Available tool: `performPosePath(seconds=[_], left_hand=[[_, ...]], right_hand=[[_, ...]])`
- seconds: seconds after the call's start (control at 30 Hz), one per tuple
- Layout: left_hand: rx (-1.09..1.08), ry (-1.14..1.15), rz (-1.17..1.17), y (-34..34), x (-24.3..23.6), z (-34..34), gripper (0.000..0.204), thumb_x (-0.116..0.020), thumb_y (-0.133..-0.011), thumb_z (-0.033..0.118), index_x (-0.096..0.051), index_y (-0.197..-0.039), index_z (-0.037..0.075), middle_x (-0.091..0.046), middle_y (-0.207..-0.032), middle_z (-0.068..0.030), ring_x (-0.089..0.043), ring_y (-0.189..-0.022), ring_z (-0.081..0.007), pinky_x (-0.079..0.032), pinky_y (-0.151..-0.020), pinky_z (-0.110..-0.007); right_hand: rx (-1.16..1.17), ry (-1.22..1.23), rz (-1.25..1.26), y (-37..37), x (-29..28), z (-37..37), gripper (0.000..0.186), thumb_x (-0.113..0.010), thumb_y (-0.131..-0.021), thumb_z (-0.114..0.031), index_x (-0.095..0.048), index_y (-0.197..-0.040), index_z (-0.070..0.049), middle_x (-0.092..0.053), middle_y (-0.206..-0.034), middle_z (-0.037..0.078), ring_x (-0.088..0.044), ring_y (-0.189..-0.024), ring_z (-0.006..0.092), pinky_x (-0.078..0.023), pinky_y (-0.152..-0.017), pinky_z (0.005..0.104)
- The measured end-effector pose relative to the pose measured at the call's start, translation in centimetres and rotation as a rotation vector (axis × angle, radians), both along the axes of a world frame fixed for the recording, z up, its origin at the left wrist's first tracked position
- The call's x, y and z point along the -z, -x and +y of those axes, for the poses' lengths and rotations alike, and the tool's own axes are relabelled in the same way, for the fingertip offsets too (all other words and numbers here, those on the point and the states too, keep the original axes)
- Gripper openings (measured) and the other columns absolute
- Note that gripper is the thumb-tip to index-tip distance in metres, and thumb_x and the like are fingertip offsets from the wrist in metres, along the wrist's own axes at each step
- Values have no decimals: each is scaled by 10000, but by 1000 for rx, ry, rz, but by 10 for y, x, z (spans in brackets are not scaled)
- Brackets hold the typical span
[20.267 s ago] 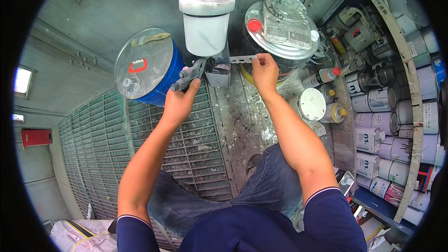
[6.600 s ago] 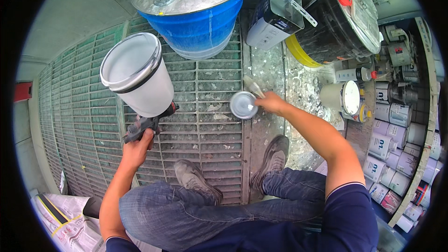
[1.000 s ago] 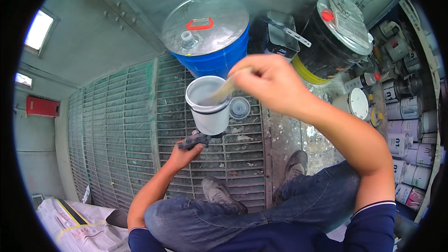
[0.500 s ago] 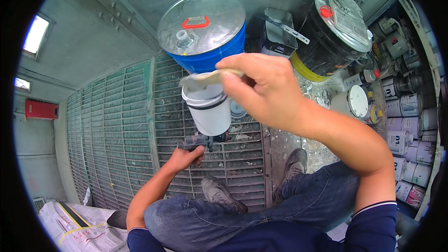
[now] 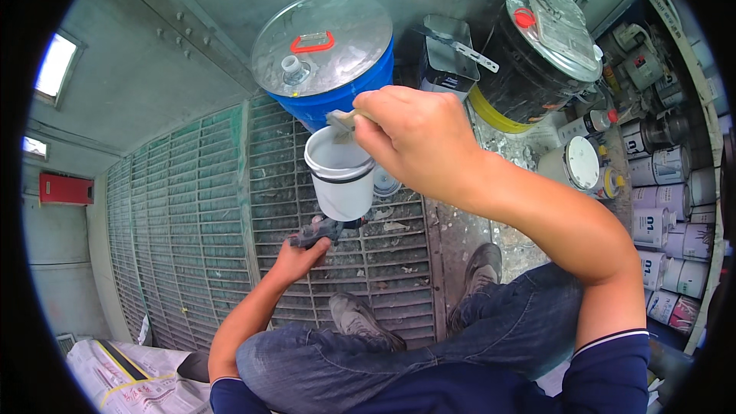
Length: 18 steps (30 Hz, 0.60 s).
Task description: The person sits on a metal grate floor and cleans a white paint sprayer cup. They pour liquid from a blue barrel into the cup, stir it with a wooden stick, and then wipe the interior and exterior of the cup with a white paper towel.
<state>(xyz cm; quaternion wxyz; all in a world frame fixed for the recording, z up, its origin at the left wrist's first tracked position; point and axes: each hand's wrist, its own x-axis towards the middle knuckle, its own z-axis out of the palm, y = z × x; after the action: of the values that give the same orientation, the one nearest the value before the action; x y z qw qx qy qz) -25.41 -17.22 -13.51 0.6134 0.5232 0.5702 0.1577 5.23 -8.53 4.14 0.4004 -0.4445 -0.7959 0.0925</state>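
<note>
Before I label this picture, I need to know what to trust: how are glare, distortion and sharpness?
In the head view, the left window is blown out white and the drum lid has a pale sheen; in the head view, the shelf edge bows; also in the head view, the right hand partly hides the brush.

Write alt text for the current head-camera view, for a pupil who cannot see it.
A person's right hand holds a paintbrush at the mouth of the open white cup on a spray gun gripped in the left hand. Below is a metal floor grating; beyond stand a blue drum and a black-and-yellow drum.
</note>
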Motion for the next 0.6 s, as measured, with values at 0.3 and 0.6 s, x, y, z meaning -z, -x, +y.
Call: performPosePath(seconds=[0.3,0.6], left_hand=[[128,-83,46,14,-10,12,293,-727,-947,246,-650,-752,41,-589,-625,7,-538,-585,-93,-455,-560,-296],[156,-283,117,24,-2,17,191,-753,-901,190,-669,-876,20,-651,-729,-47,-595,-662,-166,-479,-619,-336]], right_hand=[[-239,729,607,-22,0,19,231,-647,-952,-183,-743,-1034,11,-549,-658,-35,-467,-557,51,-358,-488,251],[-279,863,431,-79,-39,41,229,-668,-922,-191,-768,-1007,-4,-615,-728,-36,-481,-597,38,-373,-524,230]])
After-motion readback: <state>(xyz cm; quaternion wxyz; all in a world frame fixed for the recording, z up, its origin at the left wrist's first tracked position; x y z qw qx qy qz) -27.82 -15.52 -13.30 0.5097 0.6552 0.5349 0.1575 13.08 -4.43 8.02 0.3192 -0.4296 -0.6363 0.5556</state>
